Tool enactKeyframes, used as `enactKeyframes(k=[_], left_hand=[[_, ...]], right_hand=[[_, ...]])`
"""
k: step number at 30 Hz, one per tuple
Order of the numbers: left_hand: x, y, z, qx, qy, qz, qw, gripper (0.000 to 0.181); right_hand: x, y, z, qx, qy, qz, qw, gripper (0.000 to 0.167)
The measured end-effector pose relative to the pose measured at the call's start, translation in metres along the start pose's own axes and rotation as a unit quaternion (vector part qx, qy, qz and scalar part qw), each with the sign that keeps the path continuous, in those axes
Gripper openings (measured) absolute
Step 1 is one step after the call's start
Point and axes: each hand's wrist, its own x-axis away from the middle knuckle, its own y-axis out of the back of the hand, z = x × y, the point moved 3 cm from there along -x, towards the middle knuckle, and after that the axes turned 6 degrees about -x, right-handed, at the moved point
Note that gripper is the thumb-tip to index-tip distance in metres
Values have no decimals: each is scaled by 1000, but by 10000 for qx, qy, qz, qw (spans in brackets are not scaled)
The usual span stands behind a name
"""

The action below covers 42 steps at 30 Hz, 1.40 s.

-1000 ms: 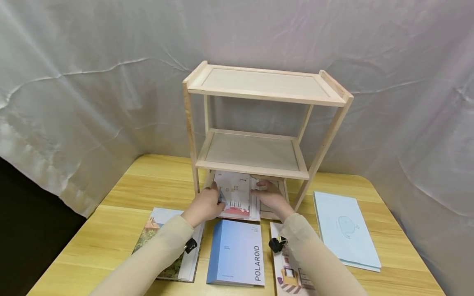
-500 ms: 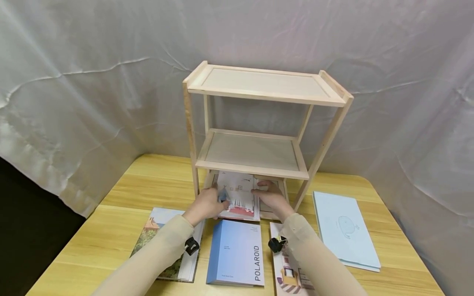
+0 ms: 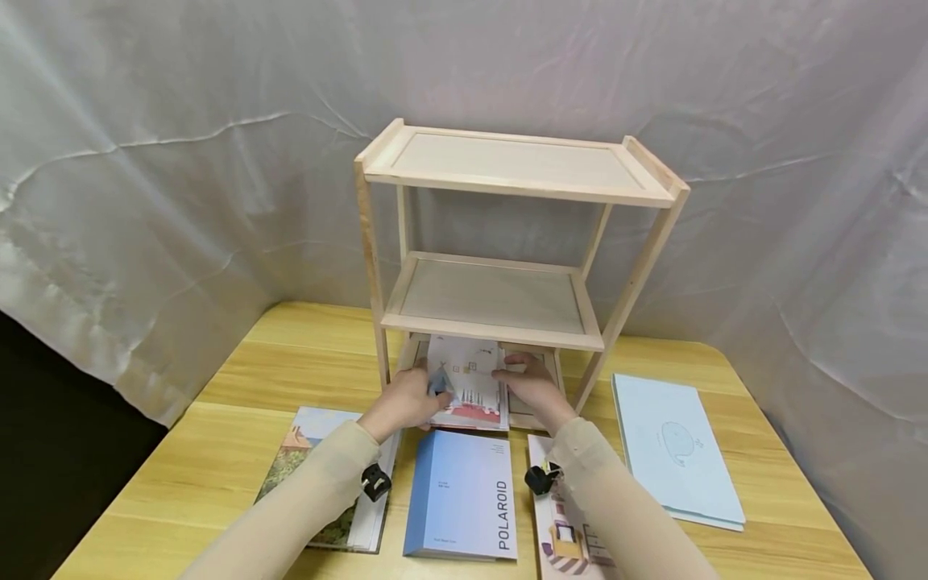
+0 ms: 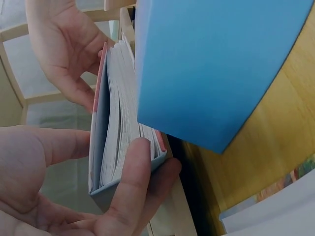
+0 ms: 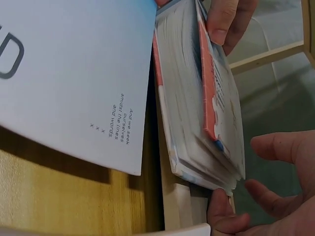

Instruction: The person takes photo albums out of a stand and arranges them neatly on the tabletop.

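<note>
A thick hardcover book (image 3: 470, 379) with a pale illustrated cover and a red band lies flat on the bottom shelf (image 3: 524, 421) of a small wooden rack. My left hand (image 3: 408, 396) grips its spine side; in the left wrist view, fingers curl round the grey-blue spine and the book's lower edge. The thumb presses on the front cover in the right wrist view. My right hand (image 3: 535, 383) is at the book's opposite side, fingers spread apart. One of its fingertips (image 5: 220, 196) touches the lower corner of the page edge. The cover stands slightly off the pages.
A blue POLAROID book (image 3: 464, 495) lies just in front of the rack. A landscape-cover book (image 3: 286, 467) and a pink illustrated book (image 3: 565, 544) lie under the forearms. At right is a light-blue whale book (image 3: 677, 443). The middle shelf (image 3: 493, 298) hangs low above the hands.
My left hand has shifted slightly right, and the book's cover with it, so it now covers more of the pages. The right hand has stayed nearly still.
</note>
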Motion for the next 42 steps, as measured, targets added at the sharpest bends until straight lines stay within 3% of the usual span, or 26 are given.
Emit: enactKeyframes(k=[8,14,21,31,42], left_hand=[[1,0,1,203,19,19,9998,87],[2,1,4,466,75,85,9988,86],[2,2,4,637,97,46,9979,88],[7,4,2,956,-50,65,9954,88],[12,8,5,1213,-107,130,9925,89]], right_hand=[[7,-1,6,-50,18,176,9998,53],[11,-1,11,-469,-295,376,9978,54],[9,1,10,-685,-512,349,9957,49],[14,2,10,-562,-224,346,9976,59],[17,1,11,-381,3,362,9986,57]])
